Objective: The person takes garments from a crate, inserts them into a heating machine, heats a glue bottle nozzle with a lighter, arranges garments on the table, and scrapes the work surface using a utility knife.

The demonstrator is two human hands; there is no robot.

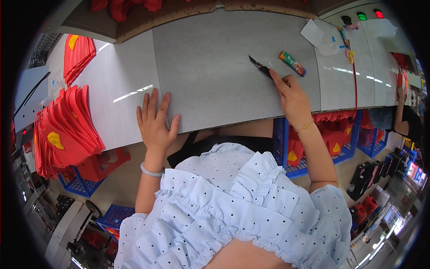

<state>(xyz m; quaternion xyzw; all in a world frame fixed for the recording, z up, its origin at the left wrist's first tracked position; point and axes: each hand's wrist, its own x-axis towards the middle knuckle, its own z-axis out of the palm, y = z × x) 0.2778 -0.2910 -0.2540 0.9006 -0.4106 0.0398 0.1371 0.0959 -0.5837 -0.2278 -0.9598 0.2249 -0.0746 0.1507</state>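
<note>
My left hand (155,121) lies flat on the pale grey tabletop (215,89) near its front edge, fingers spread, holding nothing. My right hand (293,99) is over the right part of the table, its fingers closed on the rear end of a small black-handled knife (262,66). The pointed dark blade is directed away to the upper left. Part of the handle is hidden under my fingers. Just beyond that hand lies a small green and multicoloured packet (292,63), apart from the knife.
Stacked red fabric pieces with yellow patches (67,130) hang over the table's left edge; another red pile (78,58) lies behind. Blue crates (280,139) with red pieces stand below. White paper (312,32) lies at back right. Another person's arm (400,112) shows far right.
</note>
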